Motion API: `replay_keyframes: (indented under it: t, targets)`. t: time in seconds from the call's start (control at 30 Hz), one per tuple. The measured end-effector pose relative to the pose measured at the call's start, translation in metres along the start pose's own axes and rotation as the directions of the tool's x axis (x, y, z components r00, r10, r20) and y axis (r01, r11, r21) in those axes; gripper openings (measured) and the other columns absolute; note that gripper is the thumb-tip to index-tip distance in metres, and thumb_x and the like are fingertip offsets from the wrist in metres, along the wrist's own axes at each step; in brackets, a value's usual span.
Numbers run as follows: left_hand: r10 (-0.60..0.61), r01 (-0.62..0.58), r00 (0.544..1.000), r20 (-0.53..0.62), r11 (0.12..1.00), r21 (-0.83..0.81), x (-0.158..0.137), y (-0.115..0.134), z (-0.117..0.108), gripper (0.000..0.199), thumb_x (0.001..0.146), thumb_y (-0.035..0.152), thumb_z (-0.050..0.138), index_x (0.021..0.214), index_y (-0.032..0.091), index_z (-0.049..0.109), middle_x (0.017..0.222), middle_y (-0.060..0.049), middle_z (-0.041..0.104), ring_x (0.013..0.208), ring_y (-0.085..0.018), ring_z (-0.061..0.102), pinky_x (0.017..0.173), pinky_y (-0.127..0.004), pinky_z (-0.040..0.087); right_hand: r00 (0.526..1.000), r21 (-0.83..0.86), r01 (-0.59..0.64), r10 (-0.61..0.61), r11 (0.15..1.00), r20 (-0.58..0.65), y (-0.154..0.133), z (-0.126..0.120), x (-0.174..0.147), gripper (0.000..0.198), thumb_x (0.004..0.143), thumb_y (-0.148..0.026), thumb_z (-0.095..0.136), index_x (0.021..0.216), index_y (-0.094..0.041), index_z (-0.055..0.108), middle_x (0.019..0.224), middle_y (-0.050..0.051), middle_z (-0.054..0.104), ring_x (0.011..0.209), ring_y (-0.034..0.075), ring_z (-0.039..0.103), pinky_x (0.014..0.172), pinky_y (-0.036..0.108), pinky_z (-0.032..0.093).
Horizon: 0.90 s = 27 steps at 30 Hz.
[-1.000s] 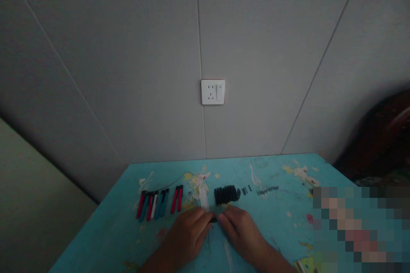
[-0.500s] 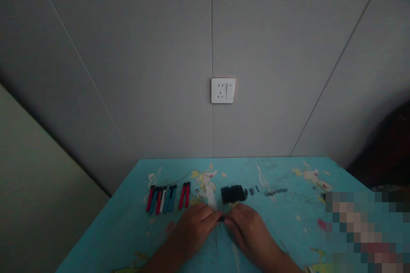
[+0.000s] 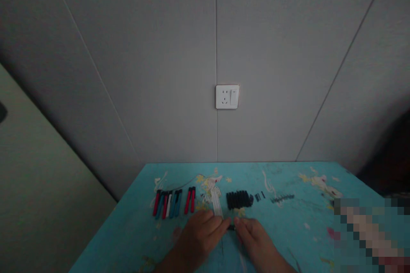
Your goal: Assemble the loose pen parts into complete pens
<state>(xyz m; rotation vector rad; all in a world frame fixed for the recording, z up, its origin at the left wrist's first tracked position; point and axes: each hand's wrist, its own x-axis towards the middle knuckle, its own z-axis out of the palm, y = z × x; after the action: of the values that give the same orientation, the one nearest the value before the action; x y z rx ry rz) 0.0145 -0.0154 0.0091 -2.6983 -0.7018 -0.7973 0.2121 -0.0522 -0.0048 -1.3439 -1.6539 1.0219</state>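
Over the near middle of the table, my left hand (image 3: 203, 231) and my right hand (image 3: 254, 235) are close together, fingertips almost meeting. Both are closed in a pinch on a small black piece (image 3: 231, 227), which shows only in the gap between them; its exact kind is hidden. Just beyond my fingers lie thin white strips (image 3: 217, 202). A row of short black cylinders (image 3: 237, 199) sits past my right hand. To the left of my left hand are two red sticks with black ends (image 3: 190, 200).
Farther left lies a row of red, blue and white sticks with black caps (image 3: 167, 204). Tiny dark parts (image 3: 260, 196) and a line of small dark bits (image 3: 282, 198) lie right of the cylinders. A wall with a socket (image 3: 227, 97) backs the blue table (image 3: 121, 239).
The camera view has shifted, so the table and wall appear farther right and lower. My right fingers have changed their grip around the black piece; both hands stay together.
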Motion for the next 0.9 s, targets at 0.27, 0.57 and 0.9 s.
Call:
replay_keyframes:
  t: [0.27, 0.57, 0.9]
  targets:
    - [-0.024, 0.025, 1.000, 0.011, 0.998, -0.062, -0.009, -0.005, 0.012, 0.027, 0.093, 0.022, 0.055, 0.120, 0.017, 0.059, 0.076, -0.003, 0.063, 0.071, -0.016, 0.061, 0.061, -0.029, 0.049, 0.918, -0.442, 0.396, -0.363, 0.805, 0.161, 0.000, -0.020, 0.002, 0.024, 0.097, -0.034, 0.045, 0.091, -0.024, 0.065, 0.083, 0.006, 0.068, 0.076, 0.020, 0.062, 0.072, 0.030, 0.043]
    - [-0.014, 0.013, 1.000, -0.018, 1.000, -0.025, -0.004, -0.002, 0.008, 0.027, 0.094, 0.021, 0.053, 0.119, 0.017, 0.061, 0.080, -0.005, 0.066, 0.073, -0.017, 0.063, 0.068, -0.031, 0.054, 0.986, -0.237, 0.165, -0.167, 0.957, 0.013, 0.005, -0.005, 0.002, 0.047, 0.100, -0.042, 0.032, 0.066, -0.019, 0.055, 0.059, 0.000, 0.057, 0.054, 0.014, 0.051, 0.055, 0.026, 0.036]
    - [-0.281, 0.278, 0.958, 0.055, 0.861, -0.425, -0.013, -0.001, 0.010, 0.035, 0.095, 0.018, 0.044, 0.127, 0.025, 0.056, 0.117, -0.009, 0.064, 0.107, -0.018, 0.063, 0.092, -0.029, 0.054, 0.936, 0.100, -0.001, 0.036, 0.995, -0.351, 0.004, -0.037, 0.020, 0.052, 0.093, -0.057, 0.041, 0.063, -0.017, 0.055, 0.055, -0.001, 0.049, 0.054, 0.013, 0.046, 0.053, 0.025, 0.035]
